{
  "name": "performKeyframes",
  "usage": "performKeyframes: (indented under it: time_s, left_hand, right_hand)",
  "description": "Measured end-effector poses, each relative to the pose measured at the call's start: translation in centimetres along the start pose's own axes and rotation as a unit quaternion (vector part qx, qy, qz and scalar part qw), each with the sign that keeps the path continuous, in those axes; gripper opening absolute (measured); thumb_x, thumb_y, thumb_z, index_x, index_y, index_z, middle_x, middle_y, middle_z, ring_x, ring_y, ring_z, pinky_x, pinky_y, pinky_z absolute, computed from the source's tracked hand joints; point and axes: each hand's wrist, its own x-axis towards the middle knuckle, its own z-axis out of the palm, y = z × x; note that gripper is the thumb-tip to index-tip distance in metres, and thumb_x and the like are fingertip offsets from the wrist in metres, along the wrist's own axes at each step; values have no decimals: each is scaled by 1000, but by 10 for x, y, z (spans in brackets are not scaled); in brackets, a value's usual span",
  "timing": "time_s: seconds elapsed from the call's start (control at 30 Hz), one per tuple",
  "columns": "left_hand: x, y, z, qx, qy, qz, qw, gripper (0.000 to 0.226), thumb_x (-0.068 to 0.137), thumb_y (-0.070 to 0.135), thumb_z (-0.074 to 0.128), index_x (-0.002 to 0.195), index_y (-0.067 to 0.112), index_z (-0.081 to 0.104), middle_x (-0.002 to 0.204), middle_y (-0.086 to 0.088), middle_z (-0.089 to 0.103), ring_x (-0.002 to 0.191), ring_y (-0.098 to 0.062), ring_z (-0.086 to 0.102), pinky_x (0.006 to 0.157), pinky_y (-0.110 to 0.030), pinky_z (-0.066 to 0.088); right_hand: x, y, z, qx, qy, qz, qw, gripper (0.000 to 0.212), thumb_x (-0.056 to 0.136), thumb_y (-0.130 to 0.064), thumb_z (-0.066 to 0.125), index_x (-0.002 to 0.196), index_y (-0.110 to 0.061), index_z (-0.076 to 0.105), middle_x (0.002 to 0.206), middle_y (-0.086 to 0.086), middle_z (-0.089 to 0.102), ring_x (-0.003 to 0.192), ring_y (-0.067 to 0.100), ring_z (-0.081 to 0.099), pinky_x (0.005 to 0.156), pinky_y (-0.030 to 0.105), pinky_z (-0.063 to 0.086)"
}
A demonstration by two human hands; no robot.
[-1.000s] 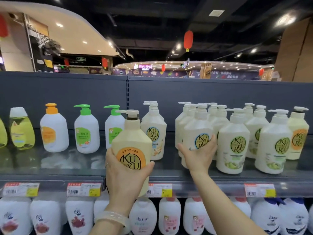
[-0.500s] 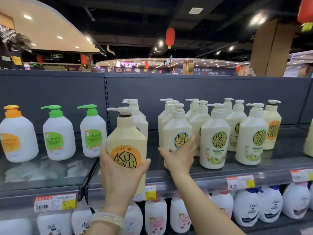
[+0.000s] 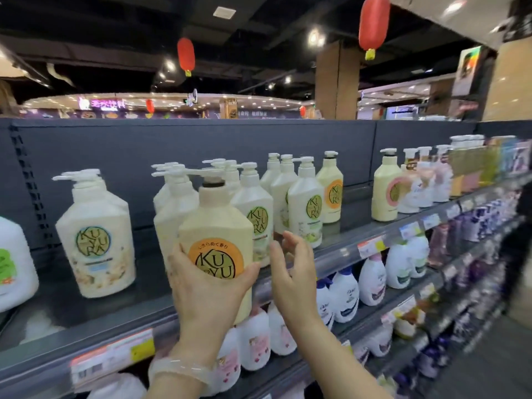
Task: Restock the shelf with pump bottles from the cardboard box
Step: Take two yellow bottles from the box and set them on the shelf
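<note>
Your left hand (image 3: 207, 295) grips the cream plastic pump bottle (image 3: 216, 240) before the dark shelf (image 3: 86, 321); your right hand (image 3: 293, 272) stays open beside it.

Ceiling (image 3: 115, 38): dark, spotlit | red lanterns (image 3: 186, 54): hung overhead | pillar (image 3: 336, 82): seen beyond gondola back panel (image 3: 201, 142)

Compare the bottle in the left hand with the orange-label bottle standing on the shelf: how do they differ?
The held bottle is gripped by the left hand in front of the shelf; the shelved bottle stands upright at the right end of its row. The held bottle's label faces the camera; the shelved bottle's label is turned partly sideways. Both are cream pump bottles with round orange labels.
</note>
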Motion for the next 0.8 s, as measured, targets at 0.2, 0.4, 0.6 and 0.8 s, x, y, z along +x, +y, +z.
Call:
performKeyframes:
  time_s: [0.2,0.4,0.6,0.8]
  left_hand:
    - [-33,23,102,-30,-108,4,994,121,42,38,89,140,17,21,134,-4,44,125,-25,43,104,-43,39]
    - [-50,41,217,-48,-137,3,989,119,45,40,88,141,22,18,134,1,43,126,-21,42,104,-40,39]
    - [-28,62,326,-42,-64,-2,997,113,47,35,88,137,20,22,128,0,43,119,-20,43,101,-39,42]
    - [14,58,380,-17,43,-15,999,109,48,33,90,135,20,25,128,-1,43,118,-21,44,100,-40,42]
  right_hand:
    - [45,38,-98,-89,58,19,994,39,94,-32,51,127,-11,48,117,-2,46,114,14,47,99,32,42]
    - [112,93,-189,-135,71,49,987,32,95,-28,50,123,-14,50,117,2,49,112,19,50,94,31,42]
    - [186,139,-237,-115,-1,38,993,30,95,-28,50,121,-13,53,114,0,50,103,10,50,89,26,40]
    - [239,166,-244,-84,-111,23,990,30,97,-31,45,121,-15,51,117,-1,52,106,11,53,84,19,40]
